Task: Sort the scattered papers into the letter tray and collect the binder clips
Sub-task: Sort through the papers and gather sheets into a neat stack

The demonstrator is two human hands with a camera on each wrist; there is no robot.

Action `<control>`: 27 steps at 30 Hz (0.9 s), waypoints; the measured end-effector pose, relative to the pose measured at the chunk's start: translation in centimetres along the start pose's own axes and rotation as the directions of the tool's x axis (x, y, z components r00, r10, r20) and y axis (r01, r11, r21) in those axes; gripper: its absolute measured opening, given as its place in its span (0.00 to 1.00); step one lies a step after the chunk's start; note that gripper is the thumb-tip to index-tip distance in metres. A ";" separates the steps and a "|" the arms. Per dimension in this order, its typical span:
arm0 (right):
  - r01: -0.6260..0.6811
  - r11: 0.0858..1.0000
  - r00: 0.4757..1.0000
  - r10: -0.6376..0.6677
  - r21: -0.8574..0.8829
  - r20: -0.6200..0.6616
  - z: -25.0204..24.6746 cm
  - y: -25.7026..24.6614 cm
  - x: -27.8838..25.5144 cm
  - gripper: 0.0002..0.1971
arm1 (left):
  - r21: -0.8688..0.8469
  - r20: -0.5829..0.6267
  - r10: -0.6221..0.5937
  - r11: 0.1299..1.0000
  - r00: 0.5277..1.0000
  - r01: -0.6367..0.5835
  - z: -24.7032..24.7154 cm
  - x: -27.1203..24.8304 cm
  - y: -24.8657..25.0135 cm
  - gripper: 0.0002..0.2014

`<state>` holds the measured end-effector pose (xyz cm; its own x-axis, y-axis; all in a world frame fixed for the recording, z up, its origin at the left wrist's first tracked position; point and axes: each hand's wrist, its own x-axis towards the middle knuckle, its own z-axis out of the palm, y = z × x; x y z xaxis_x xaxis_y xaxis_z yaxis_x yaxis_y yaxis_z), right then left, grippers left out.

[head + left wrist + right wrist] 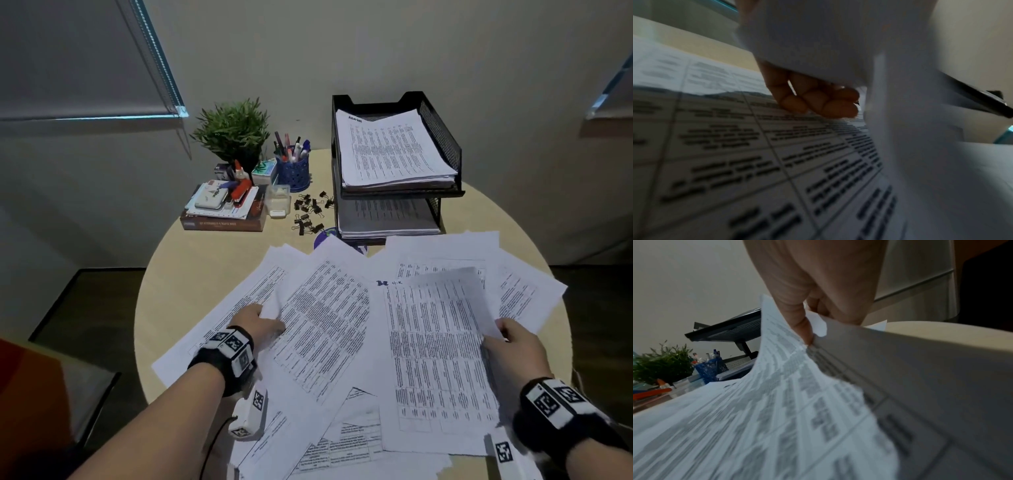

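Printed sheets (pixel 346 442) lie scattered across the near half of the round beige table (pixel 205 267). My left hand (pixel 270 318) grips the left edge of one sheet (pixel 322 329); in the left wrist view its fingers (pixel 818 100) curl under the lifted paper (pixel 818 40). At the right, my right hand (pixel 501 330) pinches the edge of another sheet (pixel 442 359), thumb (pixel 803 327) on top of the raised paper (pixel 777 402). A black two-tier mesh letter tray (pixel 442 137) at the back right holds paper stacks. Black binder clips (pixel 310 212) lie loose to its left.
A potted plant (pixel 233 130), a blue pen cup (pixel 293 171), a clear plastic box (pixel 278 202) and a book stack with stationery (pixel 222 212) crowd the table's back left. Bare tabletop shows left of the papers. An orange chair (pixel 30 394) stands at lower left.
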<state>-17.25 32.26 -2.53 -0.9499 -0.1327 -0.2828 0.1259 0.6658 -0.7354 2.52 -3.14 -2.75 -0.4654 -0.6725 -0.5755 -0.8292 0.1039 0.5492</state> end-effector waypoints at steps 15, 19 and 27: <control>-0.099 0.950 0.920 -0.026 0.296 0.391 6.1 -2.1 -2.0 0.17 | -0.131 0.320 0.016 0.991 0.947 0.028 1.8 -2.5 1.0 0.18; -0.041 0.970 0.937 -0.046 0.241 0.346 5.9 -2.8 -1.5 0.17 | -0.296 0.350 0.006 0.950 0.937 0.104 2.7 -2.8 1.6 0.06; 0.073 0.982 0.978 -0.036 -0.175 0.204 3.9 -1.5 0.5 0.09 | -0.323 0.135 -0.026 0.944 0.990 0.069 1.0 -1.9 0.9 0.07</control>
<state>-16.79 28.36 -3.93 -0.8756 -0.3038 -0.3757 0.0045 0.7724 -0.6351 2.35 -1.03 -1.75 -0.4813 -0.5697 -0.6662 -0.7150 -0.1845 0.6744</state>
